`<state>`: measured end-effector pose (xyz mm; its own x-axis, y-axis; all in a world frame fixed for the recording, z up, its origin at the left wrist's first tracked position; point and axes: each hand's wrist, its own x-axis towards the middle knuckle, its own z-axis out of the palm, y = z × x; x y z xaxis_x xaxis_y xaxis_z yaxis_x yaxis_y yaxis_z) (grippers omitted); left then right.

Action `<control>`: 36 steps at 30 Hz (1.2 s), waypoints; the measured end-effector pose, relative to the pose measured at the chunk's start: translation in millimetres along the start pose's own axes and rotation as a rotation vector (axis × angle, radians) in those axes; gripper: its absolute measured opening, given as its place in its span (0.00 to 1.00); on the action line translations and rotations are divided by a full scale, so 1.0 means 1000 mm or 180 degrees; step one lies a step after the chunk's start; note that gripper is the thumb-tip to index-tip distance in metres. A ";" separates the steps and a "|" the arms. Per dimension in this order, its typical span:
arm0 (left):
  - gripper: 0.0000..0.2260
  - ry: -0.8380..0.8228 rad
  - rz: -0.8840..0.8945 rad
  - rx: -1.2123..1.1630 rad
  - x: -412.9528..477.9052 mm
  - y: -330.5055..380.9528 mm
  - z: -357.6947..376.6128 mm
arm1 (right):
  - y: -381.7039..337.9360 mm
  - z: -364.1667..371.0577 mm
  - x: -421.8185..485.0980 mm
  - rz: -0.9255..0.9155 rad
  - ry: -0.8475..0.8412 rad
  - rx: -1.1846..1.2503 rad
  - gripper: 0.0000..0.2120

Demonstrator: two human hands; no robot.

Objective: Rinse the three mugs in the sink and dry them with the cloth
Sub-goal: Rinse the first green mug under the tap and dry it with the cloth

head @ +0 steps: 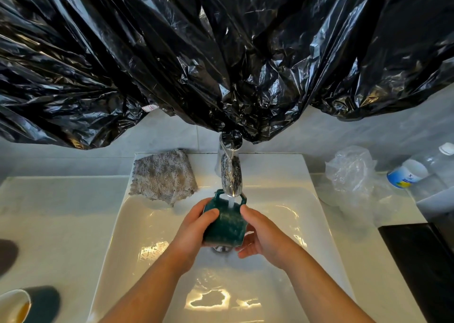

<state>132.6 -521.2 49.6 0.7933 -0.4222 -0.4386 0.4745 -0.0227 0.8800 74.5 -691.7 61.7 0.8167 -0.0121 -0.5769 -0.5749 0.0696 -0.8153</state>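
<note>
Green mug (pixel 224 226) under running tap (pixel 231 175), my left hand (pixel 194 225) and right hand (pixel 262 234) both curled round it. Stained mug (pixel 36 305) waits on counter; cloth (pixel 163 175) lies untouched: early stage, I judge.

White counter (pixel 61 224): cloth (pixel 163 176), mug (pixel 27 305), plastic bag (pixel 351 172), bottles (pixel 417 167)

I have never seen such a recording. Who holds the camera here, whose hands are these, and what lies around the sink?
There is no machine here: one camera sits on a person's head and looks down at their own hands. The left hand and right hand together hold a dark green mug under the running faucet, above the white sink. A grey cloth lies on the sink's back left rim. Another mug sits on the counter at lower left. Black plastic sheeting hangs behind.
</note>
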 end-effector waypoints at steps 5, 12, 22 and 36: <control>0.17 0.0193 -0.0399 0.0099 0.001 0.004 0.008 | 0.004 -0.003 -0.005 -0.0383 -0.0045 0.0177 0.27; 0.20 -0.0294 -0.0003 0.0110 -0.002 0.007 0.008 | 0.002 -0.003 -0.002 -0.0154 0.0180 0.0485 0.23; 0.17 0.0324 -0.0409 0.0193 0.004 0.009 0.012 | 0.004 -0.004 -0.008 -0.0416 0.0124 -0.0230 0.31; 0.31 -0.0234 0.0226 0.0398 -0.009 0.003 0.009 | -0.002 0.005 -0.005 -0.0149 0.0515 -0.0214 0.24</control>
<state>123.3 -525.2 57.8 0.7910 -0.4918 -0.3640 0.3634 -0.1010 0.9261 72.0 -687.0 66.2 0.8270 -0.1746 -0.5344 -0.5430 -0.0016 -0.8397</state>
